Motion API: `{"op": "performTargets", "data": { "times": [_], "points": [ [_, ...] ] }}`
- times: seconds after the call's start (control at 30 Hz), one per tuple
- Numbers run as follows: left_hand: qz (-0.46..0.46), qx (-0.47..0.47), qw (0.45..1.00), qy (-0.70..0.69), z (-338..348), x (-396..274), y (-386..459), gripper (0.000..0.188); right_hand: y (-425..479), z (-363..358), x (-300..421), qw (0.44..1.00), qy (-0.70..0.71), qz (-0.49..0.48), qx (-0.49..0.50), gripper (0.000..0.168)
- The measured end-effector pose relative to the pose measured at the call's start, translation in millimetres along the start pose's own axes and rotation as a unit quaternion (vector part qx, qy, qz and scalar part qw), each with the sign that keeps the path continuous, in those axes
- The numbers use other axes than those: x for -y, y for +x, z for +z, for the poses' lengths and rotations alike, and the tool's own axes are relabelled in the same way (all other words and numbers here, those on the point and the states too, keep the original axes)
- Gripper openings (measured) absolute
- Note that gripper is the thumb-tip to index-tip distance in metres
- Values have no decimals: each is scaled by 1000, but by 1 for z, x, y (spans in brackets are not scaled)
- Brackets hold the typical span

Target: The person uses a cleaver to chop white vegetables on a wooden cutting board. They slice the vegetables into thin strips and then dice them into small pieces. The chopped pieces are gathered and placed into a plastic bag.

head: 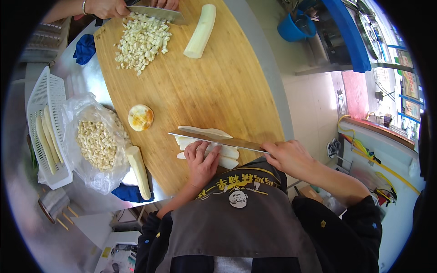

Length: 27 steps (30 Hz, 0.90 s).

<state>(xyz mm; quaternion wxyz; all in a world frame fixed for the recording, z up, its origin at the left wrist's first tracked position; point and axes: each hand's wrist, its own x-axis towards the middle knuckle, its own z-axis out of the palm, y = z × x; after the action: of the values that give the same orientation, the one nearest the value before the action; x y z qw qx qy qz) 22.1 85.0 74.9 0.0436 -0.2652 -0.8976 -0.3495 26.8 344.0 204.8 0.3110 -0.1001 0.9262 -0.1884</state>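
Observation:
My right hand (288, 158) grips the handle of a kitchen knife (218, 140), its long blade pointing left across white vegetable slices. Under the curled fingers of my left hand (202, 160), lengthwise slices (228, 152) of a peeled white vegetable are held down on the wooden cutting board (205, 92). One long slice (205, 131) lies on the far side of the blade. I cannot tell whether the edge touches the slices. To the left, on the board, sits a round whitish object (141, 117) with yellow-brown patches, its kind unclear.
Across the board, another person's hand (107, 7) holds a cleaver (158, 14) beside diced vegetable (143, 42). A peeled piece (200, 31) lies nearby. At left are a plastic bag of dice (97, 145), a peeled root (138, 172) and a white basket (51, 128).

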Motion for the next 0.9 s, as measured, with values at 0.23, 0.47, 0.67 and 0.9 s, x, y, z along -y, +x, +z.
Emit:
{"op": "performTargets", "data": {
  "times": [0.23, 0.47, 0.67, 0.9],
  "points": [
    [1, -10, 1000, 15, 0, 1, 1, 28, 32, 44, 0, 995, 28, -37, -83, 20],
    [5, -12, 1000, -14, -4, -1, 3, 29, 3, 19, 5, 993, 72, -8, -90, 17],
    [6, -17, 1000, -26, -10, -5, 14, 34, 5, 14, -7, 989, 72, 11, -126, 17],
    [35, 49, 998, 0, -2, -1, 33, 32, 18, 1, 2, 998, 15, -2, -68, 13]
  ]
}}
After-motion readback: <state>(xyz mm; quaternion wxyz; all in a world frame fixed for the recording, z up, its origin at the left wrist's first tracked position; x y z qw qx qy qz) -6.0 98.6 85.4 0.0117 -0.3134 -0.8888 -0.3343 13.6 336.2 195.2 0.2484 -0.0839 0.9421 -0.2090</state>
